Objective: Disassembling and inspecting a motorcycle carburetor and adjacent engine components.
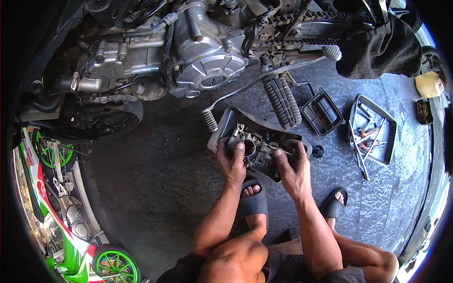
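Note:
A metal carburetor (258, 152) is held above a dark plastic panel (231, 118) on the floor in front of me. My left hand (231, 160) is wrapped around its left side, thumb on top near the round bore. At the other end, my right hand (295, 167) is closed, thumb and fingers pinching by a small, thin, light-coloured piece. Whether that piece is a tool or part of the carburetor is hard to make out. Close to the right fingers, a small round black part (318, 151) lies on the floor.
A motorcycle engine (207, 61) fills the top, its gear lever (210, 120) and rubber footpeg (283, 101) jutting toward me. To the right lie a black open box (322, 113) and a tray (390, 153) of pliers and other tools. A green-wheeled motorcycle (71, 236) stands at left.

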### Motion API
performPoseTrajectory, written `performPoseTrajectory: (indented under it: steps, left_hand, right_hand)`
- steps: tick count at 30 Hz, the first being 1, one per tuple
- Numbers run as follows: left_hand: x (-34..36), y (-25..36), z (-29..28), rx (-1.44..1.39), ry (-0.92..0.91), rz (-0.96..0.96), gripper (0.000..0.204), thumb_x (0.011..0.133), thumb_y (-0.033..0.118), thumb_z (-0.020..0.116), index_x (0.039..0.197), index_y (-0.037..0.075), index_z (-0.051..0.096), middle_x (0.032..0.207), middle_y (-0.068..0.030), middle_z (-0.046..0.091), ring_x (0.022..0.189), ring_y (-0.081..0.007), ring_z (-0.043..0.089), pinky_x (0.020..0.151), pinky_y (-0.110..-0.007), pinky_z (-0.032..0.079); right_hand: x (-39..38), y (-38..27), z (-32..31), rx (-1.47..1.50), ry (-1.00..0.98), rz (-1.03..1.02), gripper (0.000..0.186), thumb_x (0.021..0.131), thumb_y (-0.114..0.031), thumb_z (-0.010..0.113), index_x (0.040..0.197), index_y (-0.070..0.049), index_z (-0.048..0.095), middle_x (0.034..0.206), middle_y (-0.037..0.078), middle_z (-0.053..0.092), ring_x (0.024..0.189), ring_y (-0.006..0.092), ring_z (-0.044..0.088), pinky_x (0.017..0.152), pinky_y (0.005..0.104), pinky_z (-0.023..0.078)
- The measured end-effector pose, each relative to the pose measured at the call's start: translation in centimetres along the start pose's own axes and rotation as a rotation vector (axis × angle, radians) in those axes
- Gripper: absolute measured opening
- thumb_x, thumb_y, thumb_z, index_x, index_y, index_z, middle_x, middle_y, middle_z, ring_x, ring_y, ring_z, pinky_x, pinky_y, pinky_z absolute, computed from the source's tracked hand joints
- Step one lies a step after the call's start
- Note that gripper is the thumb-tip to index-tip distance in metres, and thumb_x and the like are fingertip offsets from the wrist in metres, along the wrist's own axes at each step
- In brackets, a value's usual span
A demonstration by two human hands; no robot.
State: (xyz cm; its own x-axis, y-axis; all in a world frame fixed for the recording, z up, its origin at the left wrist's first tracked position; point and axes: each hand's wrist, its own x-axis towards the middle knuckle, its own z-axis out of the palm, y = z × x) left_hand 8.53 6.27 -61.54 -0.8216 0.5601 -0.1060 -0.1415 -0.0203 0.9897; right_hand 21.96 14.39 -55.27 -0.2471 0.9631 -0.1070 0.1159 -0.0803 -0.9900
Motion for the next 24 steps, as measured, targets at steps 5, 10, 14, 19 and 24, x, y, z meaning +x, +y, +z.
performPoseTrajectory:
  steps: [5, 10, 14, 19, 24]
  left_hand:
    - [0.0, 0.3, 0.0, 0.032, 0.015, 0.047, 0.036, 0.094, 0.031, 0.068, 0.110, 0.000, 0.057, 0.102, -0.0060, 0.061, 0.092, -0.0145, 0.054, 0.082, -0.033, 0.047]
    - [0.1, 0.1, -0.4, 0.023, 0.006, 0.025, 0.036, 0.093, 0.031, 0.068, 0.109, 0.001, 0.057, 0.101, -0.0057, 0.061, 0.092, -0.0141, 0.054, 0.082, -0.032, 0.047]
    - [0.2, 0.5, -0.3, 0.025, -0.006, 0.039, 0.036, 0.093, 0.031, 0.069, 0.109, 0.001, 0.057, 0.102, -0.0058, 0.061, 0.093, -0.0139, 0.054, 0.082, -0.032, 0.047]
    - [0.2, 0.5, -0.3, 0.013, 0.007, 0.058, 0.036, 0.094, 0.030, 0.069, 0.109, 0.000, 0.057, 0.101, -0.0058, 0.062, 0.091, -0.0135, 0.055, 0.080, -0.032, 0.048]
    - [0.2, 0.7, 0.1, 0.024, 0.016, 0.081, 0.035, 0.093, 0.029, 0.069, 0.109, 0.000, 0.057, 0.101, -0.0059, 0.062, 0.090, -0.0131, 0.056, 0.079, -0.031, 0.048]
  right_hand:
    - [0.1, 0.1, -1.5, -0.265, -0.245, 0.178, 0.032, 0.100, -0.029, 0.063, 0.110, 0.002, 0.061, 0.088, 0.021, 0.072, 0.076, 0.0246, 0.067, 0.075, 0.0388, 0.053]
    - [1.0, -0.4, -1.3, -0.404, -0.259, 0.346, 0.037, 0.102, -0.034, 0.061, 0.108, 0.003, 0.063, 0.088, 0.020, 0.071, 0.076, 0.0200, 0.064, 0.071, 0.0392, 0.051]
    - [0.3, 0.9, -1.6, 0.002, -0.274, 0.241, 0.026, 0.099, -0.024, 0.066, 0.108, 0.001, 0.063, 0.091, 0.009, 0.069, 0.085, 0.0136, 0.059, 0.075, 0.0330, 0.049]
    - [0.7, 0.3, -1.3, 0.183, -0.199, 0.386, 0.026, 0.098, -0.022, 0.069, 0.111, 0.000, 0.062, 0.094, 0.005, 0.065, 0.089, 0.0110, 0.056, 0.077, 0.0288, 0.047]
    - [0.2, 1.3, -1.4, -0.022, -0.282, 0.338, 0.035, 0.100, -0.032, 0.066, 0.107, 0.002, 0.063, 0.088, 0.006, 0.065, 0.076, 0.0103, 0.056, 0.063, 0.0312, 0.047]
